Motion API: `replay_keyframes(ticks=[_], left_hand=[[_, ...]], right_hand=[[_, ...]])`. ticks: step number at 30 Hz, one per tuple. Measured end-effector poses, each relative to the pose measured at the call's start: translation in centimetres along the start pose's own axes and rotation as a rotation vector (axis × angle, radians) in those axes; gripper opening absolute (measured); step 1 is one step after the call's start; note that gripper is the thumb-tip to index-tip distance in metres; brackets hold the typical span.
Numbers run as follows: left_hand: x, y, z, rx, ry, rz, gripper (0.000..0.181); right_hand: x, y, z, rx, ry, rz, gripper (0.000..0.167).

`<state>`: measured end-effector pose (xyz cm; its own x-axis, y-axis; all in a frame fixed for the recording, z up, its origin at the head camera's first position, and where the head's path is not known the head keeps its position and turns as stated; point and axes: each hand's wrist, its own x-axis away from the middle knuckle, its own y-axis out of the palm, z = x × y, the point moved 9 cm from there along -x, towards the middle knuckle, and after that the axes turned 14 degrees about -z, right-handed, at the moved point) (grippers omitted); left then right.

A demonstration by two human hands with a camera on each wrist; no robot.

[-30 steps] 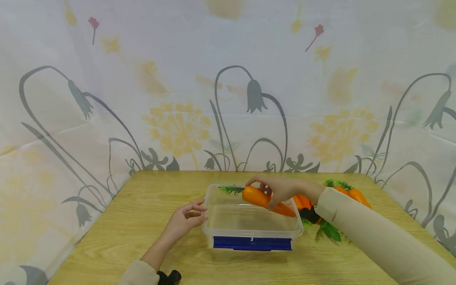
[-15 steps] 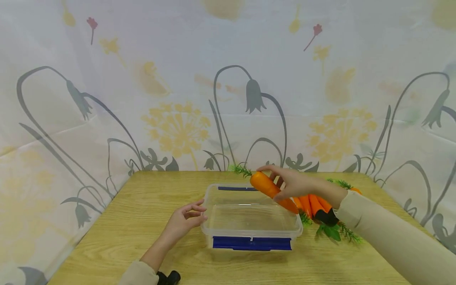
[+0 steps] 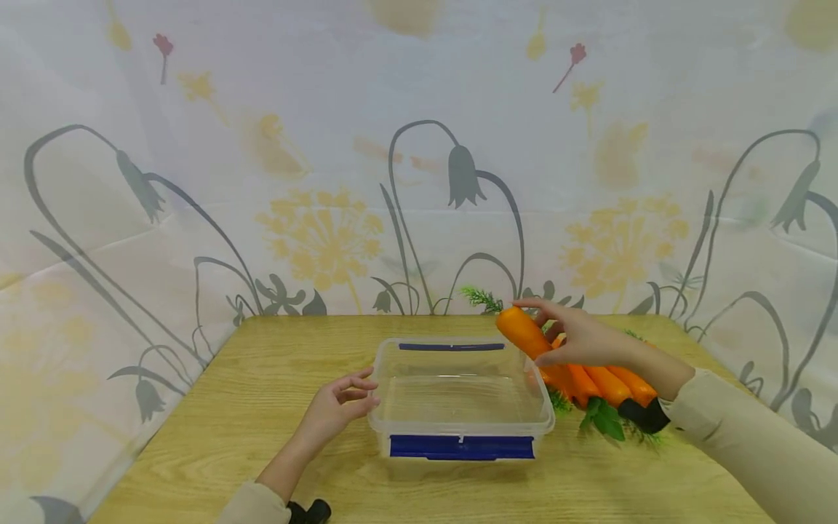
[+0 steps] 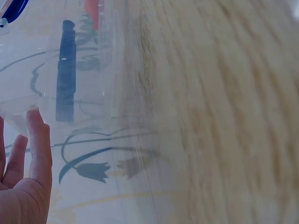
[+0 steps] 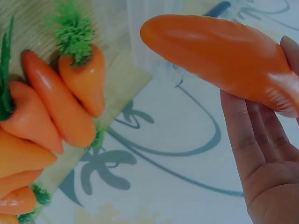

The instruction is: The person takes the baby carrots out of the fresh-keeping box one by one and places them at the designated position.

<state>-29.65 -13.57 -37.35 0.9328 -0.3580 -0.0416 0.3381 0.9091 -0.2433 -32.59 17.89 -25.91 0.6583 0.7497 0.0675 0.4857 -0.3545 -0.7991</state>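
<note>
My right hand (image 3: pixel 583 336) grips a thick orange carrot (image 3: pixel 521 331) with a green leafy top. In the head view, the carrot slants above the right rim of a clear plastic container (image 3: pixel 458 428) with blue clips. My left hand (image 3: pixel 340 406) touches the container's left rim with relaxed fingers. In the left wrist view, its fingertips (image 4: pixel 35 116) meet a clear corner of the container. Several other carrots (image 3: pixel 609 386) lie in a pile right of the container, partly hidden by the right hand and forearm. The right wrist view shows the held carrot's bare tapered end up close.
Green leaves (image 3: pixel 604 419) stick out at the pile's front. A wooden table (image 3: pixel 275 378) carries everything, and a flower-patterned cloth (image 3: pixel 419 240) stands behind it. Black wrist straps (image 3: pixel 644 416) sit on the wrists.
My right hand has carried the carrot rightward and up, from over the container to its right rim near the pile. The left hand and the container have stayed put.
</note>
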Motion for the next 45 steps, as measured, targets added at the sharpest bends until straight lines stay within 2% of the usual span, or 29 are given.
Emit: replay_keyframes(ticks=[3,17,24,28,34,40,45], left_hand=[[0.1,0.0,0.0,-0.002,-0.001,0.003,0.023],[0.0,-0.1,-0.1,-0.004,0.005,0.006,0.025],[0.1,-0.2,0.0,-0.004,0.006,0.009,0.025],[0.1,-0.1,-0.1,0.003,0.006,-0.002,0.025],[0.0,0.1,-0.2,0.015,0.005,-0.008,0.027],[0.0,0.1,-0.2,0.021,0.011,-0.007,0.027],[0.1,0.0,-0.1,0.019,0.005,0.002,0.026]], right_hand=[[1.1,-0.5,0.7,0.002,0.035,0.035,0.079],[5.9,-1.6,5.5,-0.087,0.097,0.194,0.084],[8.3,-2.4,7.6,0.044,0.139,0.274,0.078],[9.9,-2.8,9.4,0.016,0.187,0.314,0.075],[11.8,-2.8,12.2,-0.058,0.249,0.347,0.070],[13.3,-3.0,14.3,-0.042,0.307,0.377,0.072],[14.3,-3.3,15.9,-0.036,0.319,0.398,0.074]])
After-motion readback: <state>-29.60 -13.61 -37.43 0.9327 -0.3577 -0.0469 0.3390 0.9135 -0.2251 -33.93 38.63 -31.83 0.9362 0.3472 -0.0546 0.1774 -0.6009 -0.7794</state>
